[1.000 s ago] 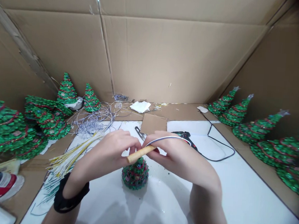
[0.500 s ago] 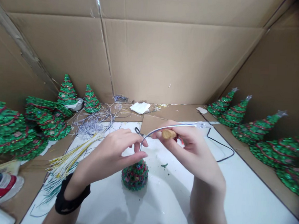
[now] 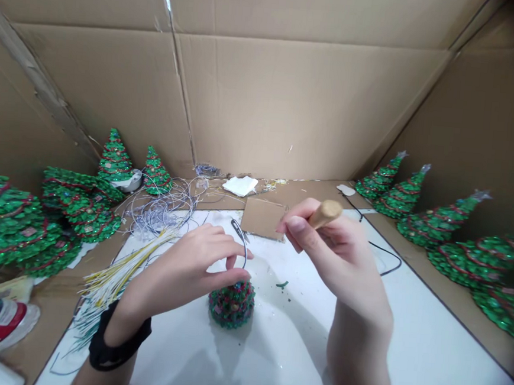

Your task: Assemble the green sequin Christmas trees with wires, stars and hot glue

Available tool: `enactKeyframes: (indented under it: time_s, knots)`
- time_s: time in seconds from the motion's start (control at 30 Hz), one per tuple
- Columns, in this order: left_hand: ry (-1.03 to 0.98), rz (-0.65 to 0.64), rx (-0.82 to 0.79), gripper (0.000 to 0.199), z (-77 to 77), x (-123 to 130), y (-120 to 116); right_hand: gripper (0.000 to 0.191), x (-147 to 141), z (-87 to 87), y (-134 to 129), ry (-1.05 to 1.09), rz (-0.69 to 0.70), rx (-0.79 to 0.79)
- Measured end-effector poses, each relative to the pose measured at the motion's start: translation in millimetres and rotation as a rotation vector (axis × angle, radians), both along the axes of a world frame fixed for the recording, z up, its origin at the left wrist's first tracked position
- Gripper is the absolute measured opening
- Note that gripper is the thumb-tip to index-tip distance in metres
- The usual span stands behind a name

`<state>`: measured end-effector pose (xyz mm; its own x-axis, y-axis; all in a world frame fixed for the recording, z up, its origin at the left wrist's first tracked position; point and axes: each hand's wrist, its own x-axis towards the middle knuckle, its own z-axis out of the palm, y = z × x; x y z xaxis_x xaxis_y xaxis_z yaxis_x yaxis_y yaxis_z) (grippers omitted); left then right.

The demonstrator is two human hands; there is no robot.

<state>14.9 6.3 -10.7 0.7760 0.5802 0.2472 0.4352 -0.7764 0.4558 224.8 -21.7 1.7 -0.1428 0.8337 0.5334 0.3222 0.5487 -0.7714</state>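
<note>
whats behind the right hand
A cardboard square and a black cord show past the right hand; the stretch of cord directly behind it is covered, so what else lies there cannot be seen.

The dowel (image 3: 325, 214) is pale bare wood, smooth and matt, while the thin wire (image 3: 239, 234) beside the small tree has a plastic coating. That small tree (image 3: 231, 304) looks rough and knobbly, all tiny glossy beads. The larger trees (image 3: 452, 226) along the side glitter green and red, a shiny, sequin-like finish. The counter (image 3: 270, 359) is white and glossy, with a soft sheen. Around it all, the cardboard walls (image 3: 290, 106) are plain matt brown paper, creased at the folds, and the wristband (image 3: 118, 342) is black, dull cloth.
</note>
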Motion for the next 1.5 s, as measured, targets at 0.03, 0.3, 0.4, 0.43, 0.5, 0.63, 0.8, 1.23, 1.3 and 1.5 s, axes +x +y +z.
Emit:
enactKeyframes:
  time_s: [0.03, 0.3, 0.4, 0.43, 0.5, 0.63, 0.8, 1.23, 1.3, 1.5]
  knots:
    - [-0.027, 0.020, 0.001, 0.018, -0.2, 0, -1, 0.021, -1, 0.4, 0, -0.038, 0.016, -0.011]
    - [-0.006, 0.083, 0.066, 0.010, -7.1, 11, -5, 0.018, -8, 1.9, 6, -0.385, 0.254, -0.162]
    - [0.031, 0.170, 0.079, 0.017, -7.2, 16, -7, 0.017, -6, 1.9, 7, -0.364, 0.226, -0.144]
    - [0.046, 0.193, 0.077, 0.019, -7.4, 17, -7, 0.017, -5, 1.8, 7, -0.358, 0.218, -0.137]
    - [0.083, 0.204, 0.074, 0.019, -8.1, 21, -6, 0.016, -2, 1.4, 8, -0.357, 0.198, -0.124]
    - [0.128, 0.128, 0.037, 0.020, -9.0, 22, -4, 0.009, 3, -0.5, 10, -0.370, 0.172, -0.113]
    - [0.074, -0.015, 0.035, 0.018, -8.5, 19, -5, 0.008, 5, -2.5, 12, -0.336, 0.173, -0.128]
    - [0.109, 0.017, -0.072, 0.007, -2.2, -1, 5, 0.009, 11, -3.6, 13, -0.609, 0.267, -0.176]
    - [0.154, 0.008, -0.108, 0.008, -1.9, -1, 6, 0.012, 12, -4.7, 15, -0.711, 0.332, -0.211]
    - [0.219, -0.001, -0.116, 0.011, -4.4, 6, 7, 0.011, 13, -4.4, 18, -0.795, 0.519, -0.263]
